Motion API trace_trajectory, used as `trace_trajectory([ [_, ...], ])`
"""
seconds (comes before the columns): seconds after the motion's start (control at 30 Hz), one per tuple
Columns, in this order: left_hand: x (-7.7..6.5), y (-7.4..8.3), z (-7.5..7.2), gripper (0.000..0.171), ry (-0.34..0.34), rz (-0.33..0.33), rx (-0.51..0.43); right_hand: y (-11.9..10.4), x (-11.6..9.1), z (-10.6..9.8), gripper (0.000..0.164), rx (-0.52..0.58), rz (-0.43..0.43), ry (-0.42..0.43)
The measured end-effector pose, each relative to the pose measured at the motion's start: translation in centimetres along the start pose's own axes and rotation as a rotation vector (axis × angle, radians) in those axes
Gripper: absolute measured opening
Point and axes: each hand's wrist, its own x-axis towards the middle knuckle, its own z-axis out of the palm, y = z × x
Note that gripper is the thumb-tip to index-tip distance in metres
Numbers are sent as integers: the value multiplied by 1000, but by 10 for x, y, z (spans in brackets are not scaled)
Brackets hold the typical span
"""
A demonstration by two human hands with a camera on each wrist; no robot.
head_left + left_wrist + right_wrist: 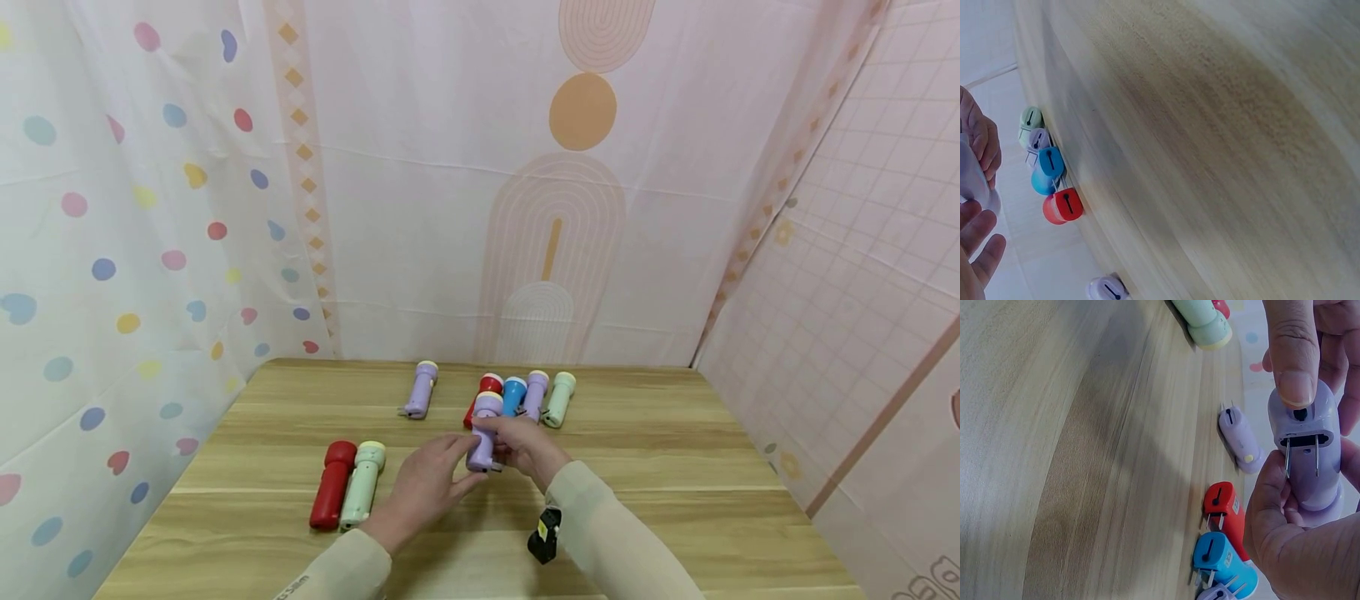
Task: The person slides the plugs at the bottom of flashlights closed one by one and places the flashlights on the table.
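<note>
Held up over the table is a lilac plug-in flashlight (483,446) with a cream rim; its two metal prongs stand out from the body in the right wrist view. My right hand (528,446) grips its side, fingers around the body. My left hand (427,479) pinches its lower end, and the left thumb (1295,369) presses by the dark slot above the prongs. Behind it lie a red flashlight (1225,509), a blue flashlight (1222,562), another lilac flashlight (536,392) and a pale green flashlight (560,400), prongs out.
A separate lilac flashlight (422,390) lies at the back, its prongs out. Left of my hands, a red flashlight (332,487) and a pale green one (363,483) lie side by side on the wooden table (675,500). Patterned curtains (420,208) hang behind and beside the table.
</note>
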Motion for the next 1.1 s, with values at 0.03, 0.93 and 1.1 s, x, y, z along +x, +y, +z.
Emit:
trace_trajectory([
  [0.03, 0, 0, 0, 44, 5, 0, 2, 0, 0, 0, 48, -1, 2, 2],
  [0.93, -5, -6, 4, 38, 81, 57, 38, 6, -1, 6, 45, -18, -15, -27],
  [1.1, -5, -7, 5, 37, 98, 65, 45, 6, -2, 7, 41, -16, -26, -29],
])
